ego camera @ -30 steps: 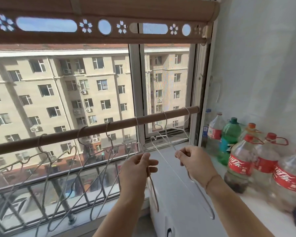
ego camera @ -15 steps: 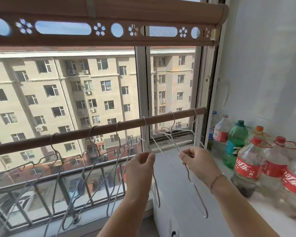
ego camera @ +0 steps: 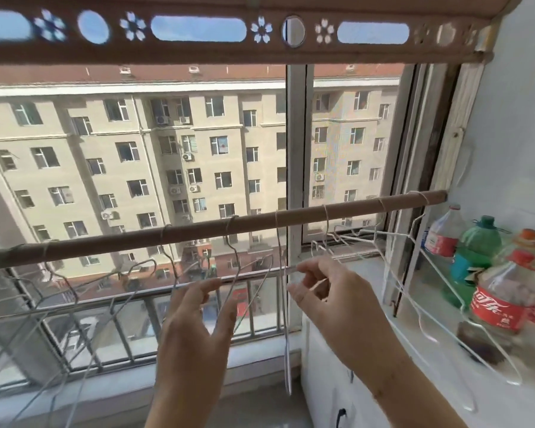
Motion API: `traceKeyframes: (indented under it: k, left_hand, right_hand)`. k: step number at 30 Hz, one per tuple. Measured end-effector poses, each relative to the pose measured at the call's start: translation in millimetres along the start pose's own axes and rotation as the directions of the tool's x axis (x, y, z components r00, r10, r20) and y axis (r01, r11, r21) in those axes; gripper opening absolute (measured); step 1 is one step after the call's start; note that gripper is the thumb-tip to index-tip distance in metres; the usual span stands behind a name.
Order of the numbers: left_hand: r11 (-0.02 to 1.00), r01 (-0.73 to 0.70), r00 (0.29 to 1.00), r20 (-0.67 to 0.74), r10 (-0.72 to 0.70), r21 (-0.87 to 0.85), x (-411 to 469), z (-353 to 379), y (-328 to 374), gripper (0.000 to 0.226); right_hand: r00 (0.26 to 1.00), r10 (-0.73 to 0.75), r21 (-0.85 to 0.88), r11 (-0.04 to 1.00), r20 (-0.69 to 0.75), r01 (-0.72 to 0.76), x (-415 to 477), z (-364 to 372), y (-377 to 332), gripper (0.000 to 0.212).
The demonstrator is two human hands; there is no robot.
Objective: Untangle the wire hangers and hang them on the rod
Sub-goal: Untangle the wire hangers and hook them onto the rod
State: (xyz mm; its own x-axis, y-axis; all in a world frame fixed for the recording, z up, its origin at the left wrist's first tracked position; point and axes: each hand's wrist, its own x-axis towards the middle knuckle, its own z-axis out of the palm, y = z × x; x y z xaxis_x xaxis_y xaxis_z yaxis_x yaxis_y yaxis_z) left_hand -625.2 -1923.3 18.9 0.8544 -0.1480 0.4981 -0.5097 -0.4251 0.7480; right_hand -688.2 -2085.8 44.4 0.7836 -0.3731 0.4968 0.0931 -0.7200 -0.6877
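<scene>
Window-side rod (ego camera: 198, 231) carries wire hangers (ego camera: 250, 273); left hand (ego camera: 195, 322) open, right hand (ego camera: 328, 301) loosely curled (3 o'clock), neither gripping.

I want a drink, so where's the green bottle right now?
In the head view the green bottle stands at the far right on the white ledge, between a clear red-labelled bottle and the cola bottles.

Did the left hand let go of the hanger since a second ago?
Yes. The left hand was pinched on a hanger below the rod; now its fingers are spread open, off the wire, with the white hanger hanging from the rod beside it.
</scene>
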Motion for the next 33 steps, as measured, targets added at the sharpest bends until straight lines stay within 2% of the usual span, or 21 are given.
traceKeyframes:
  k: [2, 5, 8, 10, 13, 17, 19, 22, 26, 33]
  left_hand:
    - [0.999, 0.017, 1.000, 0.019, -0.018, 0.039, 1.8, -8.1, -11.1, 0.033]
    - [0.996, 0.000, 0.997, -0.081, 0.007, 0.085, 2.7, -22.6, -24.1, 0.032]
    - [0.993, 0.042, 0.992, -0.125, -0.028, 0.114, 2.7, -36.6, -41.0, 0.033]
    - [0.992, 0.071, 0.993, -0.099, -0.060, 0.107, 2.9, -42.6, -52.9, 0.036]
    - [0.988, 0.115, 0.993, 0.020, -0.118, 0.106, 5.3, -45.1, -67.5, 0.039]
    - [0.976, 0.198, 0.973, 0.105, -0.207, 0.091, 9.8, -44.0, -79.8, 0.021]
    - [0.974, 0.219, 0.970, 0.092, -0.224, 0.063, 11.3, -43.9, -83.0, 0.015]
    - [0.976, 0.213, 0.975, 0.058, -0.216, 0.049, 14.5, -42.8, -86.2, 0.025]
    - [0.978, 0.200, 0.980, 0.011, -0.201, 0.058, 18.1, -42.7, -90.3, 0.026]
    - [0.971, 0.237, 0.971, -0.028, -0.237, 0.007, 15.8, -47.9, -91.1, 0.012]
  right_hand:
    - [1.000, 0.015, 0.012, 1.000, 0.004, -0.015, -2.1, 16.1, -3.5, 0.024]
    - [1.000, 0.015, 0.040, 0.999, 0.004, -0.015, -6.5, 38.8, -10.6, 0.021]
    - [0.997, 0.034, 0.076, 0.996, 0.072, -0.039, -11.5, 65.8, -18.5, 0.020]
    - [0.990, 0.061, 0.071, 0.995, 0.124, -0.070, -14.4, 85.7, -22.5, 0.019]
    - [0.977, 0.166, 0.029, 0.985, 0.131, -0.171, -17.4, 113.3, -24.2, 0.029]
    - [0.965, 0.251, 0.044, 0.966, 0.076, -0.255, -17.6, 136.6, -21.8, 0.039]
    - [0.967, 0.248, 0.074, 0.965, 0.059, -0.252, -17.0, 141.6, -19.8, 0.041]
    - [0.973, 0.224, 0.076, 0.971, 0.055, -0.228, -14.5, 143.9, -17.9, 0.038]
    - [0.976, 0.204, 0.068, 0.975, 0.076, -0.209, -9.3, 143.8, -16.4, 0.031]
    - [0.976, 0.201, 0.064, 0.976, 0.088, -0.206, -3.3, 141.9, -14.3, 0.026]
